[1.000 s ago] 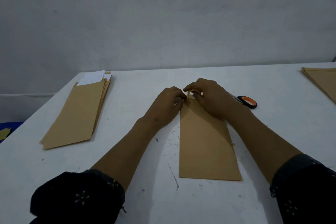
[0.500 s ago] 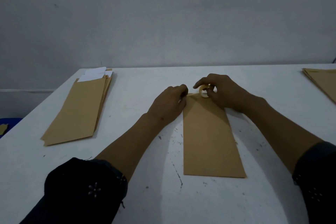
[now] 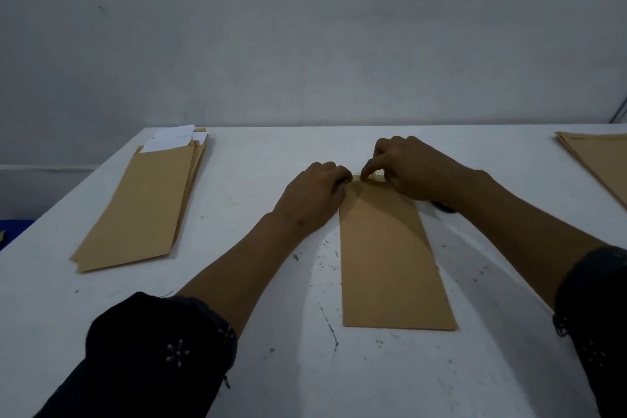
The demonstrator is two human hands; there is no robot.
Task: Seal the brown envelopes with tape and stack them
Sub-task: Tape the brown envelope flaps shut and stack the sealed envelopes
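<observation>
Lying lengthwise away from person, envelope (image 3: 390,254); both hands (image 3: 412,168) seemingly pinching its far edge

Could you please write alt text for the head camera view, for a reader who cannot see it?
Two hands work at the far end of a brown envelope lying flat on a white table: the left hand pinches its top corner while the right hand presses there with a fingertip. A stack of brown envelopes lies to the left, another stack at the right edge.

no readable text, labels or numbers on anything shown
</observation>
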